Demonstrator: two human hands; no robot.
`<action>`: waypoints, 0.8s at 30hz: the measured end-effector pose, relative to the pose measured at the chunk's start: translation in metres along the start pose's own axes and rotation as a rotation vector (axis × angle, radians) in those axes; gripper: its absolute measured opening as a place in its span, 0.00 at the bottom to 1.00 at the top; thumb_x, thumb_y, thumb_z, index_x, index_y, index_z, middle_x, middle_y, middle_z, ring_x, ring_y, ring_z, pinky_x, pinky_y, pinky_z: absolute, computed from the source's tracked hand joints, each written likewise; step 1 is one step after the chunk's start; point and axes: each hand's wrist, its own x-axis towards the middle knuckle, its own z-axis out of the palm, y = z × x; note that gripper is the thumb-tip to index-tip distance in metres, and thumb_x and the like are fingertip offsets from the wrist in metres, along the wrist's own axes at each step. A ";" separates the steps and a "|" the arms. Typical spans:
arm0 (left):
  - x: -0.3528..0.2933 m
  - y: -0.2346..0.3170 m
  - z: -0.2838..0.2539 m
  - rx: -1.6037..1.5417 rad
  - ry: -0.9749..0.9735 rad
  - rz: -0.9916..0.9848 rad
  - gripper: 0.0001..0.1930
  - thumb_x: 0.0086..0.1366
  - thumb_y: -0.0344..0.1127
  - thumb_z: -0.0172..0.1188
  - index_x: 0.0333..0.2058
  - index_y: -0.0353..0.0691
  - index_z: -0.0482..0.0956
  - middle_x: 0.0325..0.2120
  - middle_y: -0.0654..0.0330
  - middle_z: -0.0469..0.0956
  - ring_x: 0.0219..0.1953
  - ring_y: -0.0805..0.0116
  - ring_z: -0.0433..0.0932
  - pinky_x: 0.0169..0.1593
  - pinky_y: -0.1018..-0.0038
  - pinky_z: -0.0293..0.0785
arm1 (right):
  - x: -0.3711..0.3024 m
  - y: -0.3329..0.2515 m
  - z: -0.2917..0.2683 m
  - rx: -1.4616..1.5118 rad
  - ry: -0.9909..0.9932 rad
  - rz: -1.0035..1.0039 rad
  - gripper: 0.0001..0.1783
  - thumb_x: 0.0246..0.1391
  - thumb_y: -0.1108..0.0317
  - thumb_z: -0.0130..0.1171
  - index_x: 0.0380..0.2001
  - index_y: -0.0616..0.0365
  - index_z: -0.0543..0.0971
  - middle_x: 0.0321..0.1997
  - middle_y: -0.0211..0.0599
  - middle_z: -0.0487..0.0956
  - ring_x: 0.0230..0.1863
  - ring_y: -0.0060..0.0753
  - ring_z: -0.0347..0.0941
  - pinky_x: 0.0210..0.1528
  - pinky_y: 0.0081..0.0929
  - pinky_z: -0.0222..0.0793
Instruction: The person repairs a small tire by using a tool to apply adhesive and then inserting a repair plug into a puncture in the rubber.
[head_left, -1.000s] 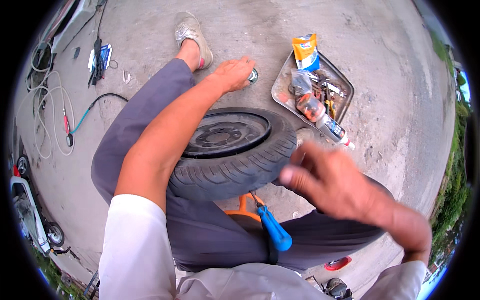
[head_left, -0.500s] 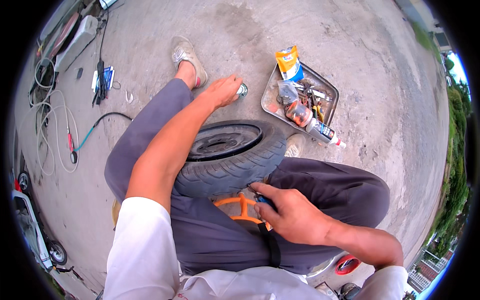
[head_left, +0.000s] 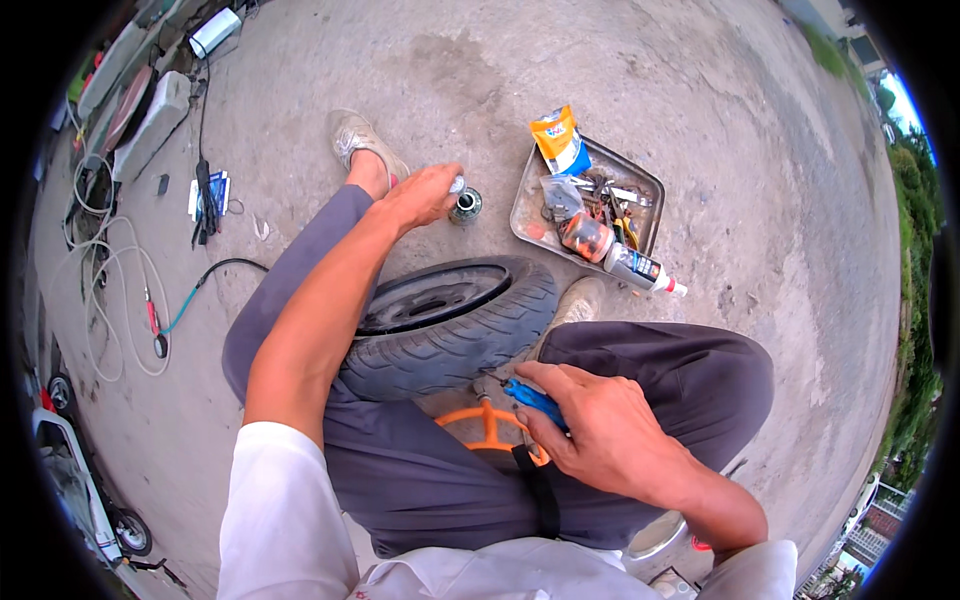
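- Presently, the left hand (head_left: pixel 418 197) reaches out over the grey concrete ground (head_left: pixel 470 110), its fingers closed about a small silvery piece (head_left: pixel 457 186) that is mostly covered.
- Just beside that hand, a small round dark-green container (head_left: pixel 466 208) with a pale rim stands on the ground; whether the silvery piece touches it, I cannot tell.
- The right hand (head_left: pixel 612 430) has its fingers wrapped around a tool with a bright blue handle and a thin dark metal shaft (head_left: pixel 537 402), the index finger lying forward along it; the shaft points toward the near lower side of the tyre.
- That black rubber tyre, mounted on a black metal wheel rim (head_left: pixel 470 340), sits tilted between the person's legs, near the left knee, with an orange metal frame (head_left: pixel 488 428) showing below it.
- Ahead and to the right, a shallow grey metal tray (head_left: pixel 655 200) rests on the ground, holding a yellow-and-blue pouch (head_left: pixel 560 140), a clear plastic bag (head_left: pixel 563 198), a see-through jar with orange contents (head_left: pixel 587 238) and mixed tools.
- A white-tipped bottle with a dark label (head_left: pixel 640 268) leans across the tray's near edge.
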 end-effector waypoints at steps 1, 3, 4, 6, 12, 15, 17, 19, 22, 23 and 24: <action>-0.003 0.001 -0.004 0.001 0.018 -0.005 0.20 0.68 0.31 0.61 0.56 0.36 0.71 0.50 0.41 0.80 0.56 0.40 0.77 0.57 0.52 0.74 | -0.002 0.003 0.003 0.088 0.037 0.013 0.22 0.63 0.61 0.63 0.56 0.61 0.77 0.42 0.50 0.84 0.37 0.55 0.82 0.37 0.44 0.77; -0.008 0.004 -0.012 0.007 0.034 -0.012 0.18 0.68 0.32 0.62 0.55 0.37 0.72 0.49 0.41 0.80 0.56 0.40 0.77 0.57 0.51 0.74 | -0.006 0.009 0.012 0.147 0.074 0.019 0.22 0.62 0.61 0.64 0.55 0.61 0.77 0.42 0.51 0.84 0.36 0.57 0.82 0.37 0.46 0.76; -0.009 0.007 -0.016 -0.001 0.035 -0.016 0.18 0.68 0.32 0.62 0.55 0.37 0.73 0.49 0.41 0.80 0.55 0.39 0.78 0.56 0.51 0.74 | -0.008 0.010 0.014 0.200 0.109 0.030 0.22 0.62 0.61 0.64 0.55 0.60 0.77 0.41 0.52 0.84 0.36 0.59 0.82 0.36 0.47 0.76; -0.011 0.008 -0.020 -0.004 0.035 -0.021 0.18 0.69 0.33 0.62 0.55 0.37 0.73 0.49 0.40 0.81 0.55 0.39 0.78 0.55 0.51 0.75 | -0.010 0.011 0.016 0.229 0.115 0.035 0.22 0.61 0.62 0.65 0.55 0.60 0.78 0.39 0.52 0.84 0.35 0.59 0.81 0.36 0.47 0.76; -0.015 -0.006 -0.018 -0.005 0.081 0.016 0.21 0.66 0.30 0.61 0.57 0.35 0.73 0.44 0.38 0.82 0.50 0.39 0.81 0.52 0.54 0.76 | -0.008 0.013 0.016 0.329 0.100 0.064 0.22 0.60 0.62 0.66 0.54 0.60 0.78 0.31 0.53 0.83 0.29 0.57 0.80 0.32 0.45 0.75; -0.015 -0.007 -0.016 0.006 0.096 0.037 0.22 0.65 0.29 0.61 0.57 0.35 0.73 0.44 0.39 0.82 0.50 0.39 0.81 0.52 0.54 0.76 | -0.007 0.017 0.020 0.371 0.122 0.045 0.22 0.59 0.62 0.67 0.54 0.60 0.78 0.30 0.52 0.82 0.27 0.56 0.80 0.31 0.44 0.75; -0.018 -0.011 -0.015 0.031 0.131 0.064 0.22 0.64 0.29 0.62 0.57 0.35 0.72 0.44 0.39 0.82 0.50 0.39 0.81 0.52 0.54 0.76 | -0.006 0.017 0.021 0.389 0.135 0.027 0.22 0.59 0.62 0.67 0.53 0.60 0.79 0.30 0.52 0.82 0.27 0.56 0.80 0.31 0.43 0.75; -0.018 -0.003 -0.016 0.044 0.102 0.063 0.22 0.64 0.28 0.62 0.57 0.36 0.72 0.45 0.40 0.81 0.51 0.40 0.80 0.53 0.54 0.76 | -0.005 0.018 0.020 0.396 0.132 0.041 0.22 0.59 0.62 0.67 0.53 0.60 0.79 0.30 0.53 0.83 0.28 0.56 0.81 0.31 0.43 0.76; -0.023 -0.003 -0.014 0.080 0.116 0.160 0.20 0.63 0.24 0.60 0.54 0.37 0.72 0.47 0.43 0.80 0.52 0.41 0.79 0.54 0.54 0.76 | -0.004 0.020 0.025 0.420 0.157 0.013 0.22 0.59 0.63 0.67 0.53 0.60 0.78 0.31 0.53 0.83 0.29 0.57 0.82 0.32 0.43 0.76; -0.024 -0.004 -0.012 0.101 0.154 0.259 0.19 0.62 0.21 0.58 0.52 0.38 0.72 0.46 0.45 0.79 0.52 0.41 0.79 0.53 0.53 0.76 | -0.005 0.020 0.025 0.422 0.157 0.013 0.22 0.59 0.63 0.67 0.53 0.60 0.78 0.31 0.53 0.83 0.29 0.57 0.82 0.32 0.43 0.76; -0.026 -0.007 -0.010 0.103 0.153 0.256 0.19 0.62 0.21 0.58 0.52 0.38 0.72 0.46 0.45 0.79 0.52 0.41 0.79 0.53 0.53 0.76 | -0.005 0.019 0.025 0.437 0.152 0.012 0.22 0.59 0.63 0.67 0.53 0.60 0.78 0.31 0.54 0.83 0.29 0.57 0.82 0.33 0.43 0.77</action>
